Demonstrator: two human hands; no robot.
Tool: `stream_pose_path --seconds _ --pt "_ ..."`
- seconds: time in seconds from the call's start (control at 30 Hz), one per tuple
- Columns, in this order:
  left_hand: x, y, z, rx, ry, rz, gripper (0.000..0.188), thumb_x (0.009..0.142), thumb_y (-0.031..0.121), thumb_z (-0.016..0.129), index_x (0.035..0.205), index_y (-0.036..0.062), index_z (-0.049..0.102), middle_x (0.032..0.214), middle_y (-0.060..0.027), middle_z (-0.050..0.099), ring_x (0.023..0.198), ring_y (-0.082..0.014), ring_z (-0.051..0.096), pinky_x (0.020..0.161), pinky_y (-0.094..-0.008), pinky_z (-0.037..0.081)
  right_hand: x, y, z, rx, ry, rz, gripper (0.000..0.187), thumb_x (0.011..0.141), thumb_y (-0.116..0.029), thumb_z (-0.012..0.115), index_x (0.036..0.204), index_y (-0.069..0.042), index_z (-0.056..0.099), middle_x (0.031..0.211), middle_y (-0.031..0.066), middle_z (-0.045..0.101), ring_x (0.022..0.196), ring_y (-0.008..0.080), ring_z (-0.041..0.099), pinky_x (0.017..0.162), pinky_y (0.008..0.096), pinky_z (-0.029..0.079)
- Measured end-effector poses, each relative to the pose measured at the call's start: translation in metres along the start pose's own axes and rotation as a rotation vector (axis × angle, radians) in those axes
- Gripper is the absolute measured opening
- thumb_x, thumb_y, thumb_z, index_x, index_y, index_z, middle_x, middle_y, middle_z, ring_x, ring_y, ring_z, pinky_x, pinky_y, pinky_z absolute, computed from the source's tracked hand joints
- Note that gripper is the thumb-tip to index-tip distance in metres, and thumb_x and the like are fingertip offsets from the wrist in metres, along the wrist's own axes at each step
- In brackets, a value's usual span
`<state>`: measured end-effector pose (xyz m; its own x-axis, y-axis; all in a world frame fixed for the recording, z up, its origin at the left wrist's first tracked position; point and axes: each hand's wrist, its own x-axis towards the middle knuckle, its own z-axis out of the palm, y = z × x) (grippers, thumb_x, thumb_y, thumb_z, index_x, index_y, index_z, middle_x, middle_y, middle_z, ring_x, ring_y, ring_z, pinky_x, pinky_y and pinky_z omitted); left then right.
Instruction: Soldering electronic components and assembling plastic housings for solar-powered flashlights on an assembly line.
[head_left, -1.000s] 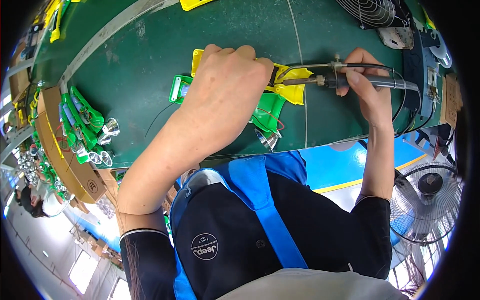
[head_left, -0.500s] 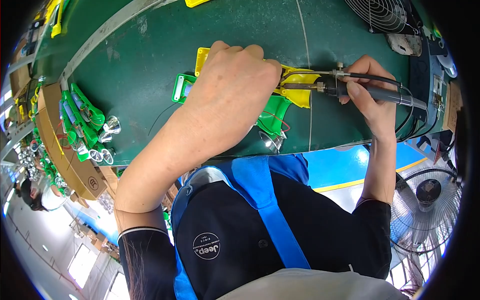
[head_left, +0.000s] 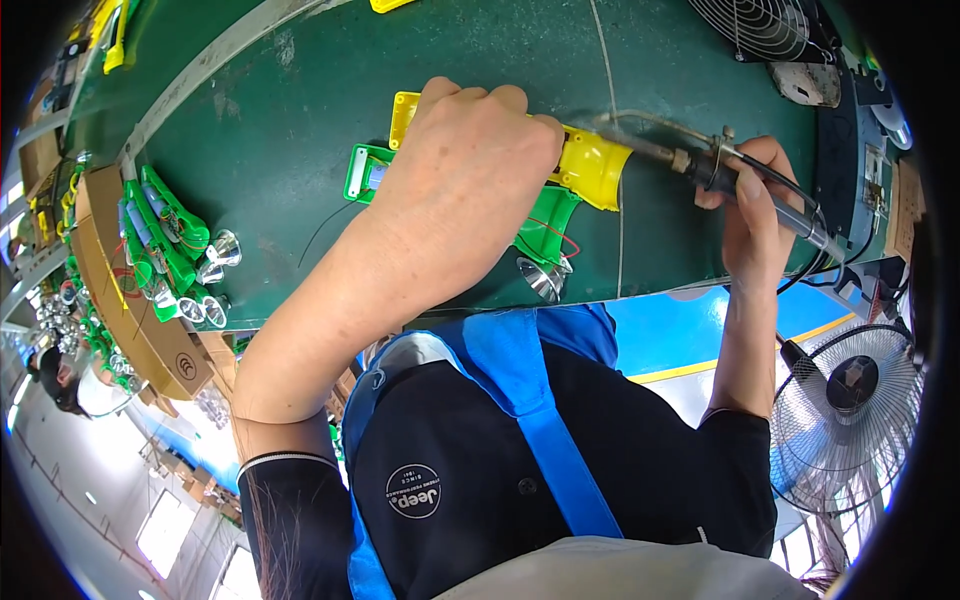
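My left hand (head_left: 475, 165) is curled over a yellow plastic flashlight housing half (head_left: 595, 172), gripping it against the bench; its fingertips are hidden underneath. Beyond the hand show the housing's other end and its flared open head. Just below lies a green flashlight housing (head_left: 553, 222) with red and black wires, and a silver reflector cup (head_left: 540, 280) beside it. My right hand (head_left: 752, 205) is closed around a soldering iron (head_left: 712, 172) that has a thin metal feed tube along it. The iron's tip is motion-blurred, to the right of and above the yellow head.
Several green housings (head_left: 165, 235) with reflectors lie at the left of the green bench (head_left: 300, 90), next to a cardboard box (head_left: 140, 300). A small black fan (head_left: 765, 25) stands at the far right. Below the bench edge is a floor fan (head_left: 850, 400). Cables trail from the iron.
My right hand has drawn the soldering iron back to the right, its tip lifting off the yellow housing. My left hand has stayed nearly still.
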<state>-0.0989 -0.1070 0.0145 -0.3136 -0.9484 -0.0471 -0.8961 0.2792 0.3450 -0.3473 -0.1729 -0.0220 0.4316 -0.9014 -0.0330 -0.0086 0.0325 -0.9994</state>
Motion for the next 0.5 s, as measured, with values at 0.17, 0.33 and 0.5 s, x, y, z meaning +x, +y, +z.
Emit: stream_pose_path --seconds 0.17,0.33,0.5 --pt "-0.001 -0.001 0.003 -0.01 0.033 0.005 0.005 0.073 0.004 0.054 0.074 0.0017 0.058 0.071 -0.0122 0.054 0.074 -0.0292 0.054 0.073 -0.038 0.04 -0.007 0.011 0.031 -0.021 0.125 -0.193 0.031 0.088 -0.025 0.054 0.099 0.003 0.046 0.076 0.0163 0.058 0.07 0.0216 0.06 0.075 0.034 0.048" --pt "-0.001 -0.002 0.005 -0.011 0.047 -0.003 0.006 0.074 0.005 0.055 0.073 0.001 0.059 0.071 -0.013 0.055 0.074 -0.0297 0.055 0.071 -0.0381 0.04 -0.014 0.018 0.062 -0.113 0.128 -0.331 0.034 0.091 -0.027 0.051 0.107 0.0 0.038 0.08 0.0169 0.063 0.073 0.0222 0.062 0.082 0.0371 0.046" --pt "-0.001 -0.002 0.005 0.013 0.054 0.0 0.007 0.074 0.006 0.055 0.073 0.0017 0.061 0.071 -0.0123 0.056 0.072 -0.0294 0.056 0.07 -0.0387 0.041 -0.017 0.021 0.068 -0.297 -0.011 -0.425 0.028 0.092 -0.024 0.051 0.107 -0.004 0.038 0.076 0.0132 0.066 0.079 0.0195 0.058 0.085 0.0349 0.039"
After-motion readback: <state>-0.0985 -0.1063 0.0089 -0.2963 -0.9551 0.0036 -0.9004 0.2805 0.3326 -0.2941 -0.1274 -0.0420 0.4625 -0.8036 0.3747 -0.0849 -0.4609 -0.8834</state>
